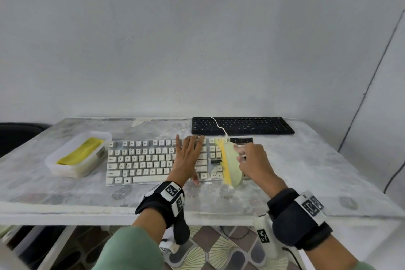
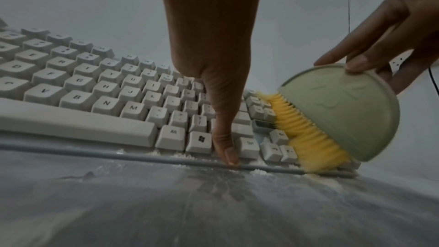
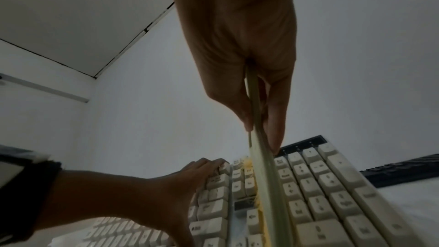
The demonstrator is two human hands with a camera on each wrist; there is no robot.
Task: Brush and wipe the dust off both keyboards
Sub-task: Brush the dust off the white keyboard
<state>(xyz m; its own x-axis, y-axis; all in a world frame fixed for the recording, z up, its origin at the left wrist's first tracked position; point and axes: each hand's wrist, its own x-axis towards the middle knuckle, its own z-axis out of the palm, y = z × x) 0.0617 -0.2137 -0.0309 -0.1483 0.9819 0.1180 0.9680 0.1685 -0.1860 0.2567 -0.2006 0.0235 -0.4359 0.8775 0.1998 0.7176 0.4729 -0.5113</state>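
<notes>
Both hands busy: left hand (image 1: 188, 155) fingers spread flat on white keyboard (image 1: 140, 160), right hand (image 1: 254, 160) pinching brush (image 1: 232, 164)

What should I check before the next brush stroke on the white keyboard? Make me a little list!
1. Brush held firmly: ok. The right hand pinches the green brush by its rounded top; a fingertip grip.
2. Bristles on the keys: ok. The yellow bristles touch the white keyboard between the arrow keys and the number pad.
3. Keyboard held steady: ok. The left hand lies flat on the keys, thumb at the front edge.
4. Dust gone: not ok. White crumbs lie along the front edge.
5. Black keyboard cleaned: cannot tell; a white cable lies across it.
6. Wiping cloth ready: ok. The yellow cloth sits in the tub.
</notes>
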